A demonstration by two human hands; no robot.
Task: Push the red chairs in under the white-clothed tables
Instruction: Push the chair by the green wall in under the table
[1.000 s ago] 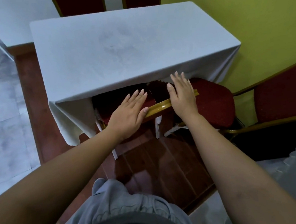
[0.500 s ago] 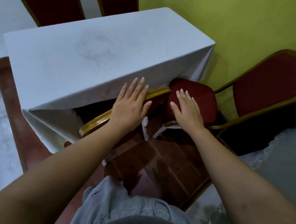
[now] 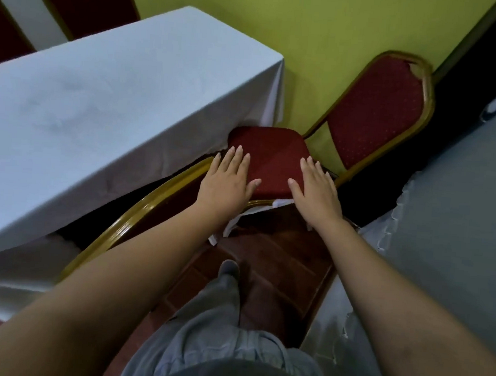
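A red chair with a gold frame stands at the right end of the white-clothed table, its seat partly out and its backrest toward the green wall. My left hand and my right hand hover flat with fingers spread over the seat's near edge; whether they touch it I cannot tell. A second red chair sits tucked under the table's near side, only its gold back rail showing below my left forearm.
Two more red chair backs rise behind the table's far side. A grey-clothed table stands close on the right. The green wall is right behind the chair. My grey-trousered leg stands on the brown tile floor.
Both hands left the tucked chair's gold back rail and moved right onto the seat of the chair by the wall. My view has swung right with them.
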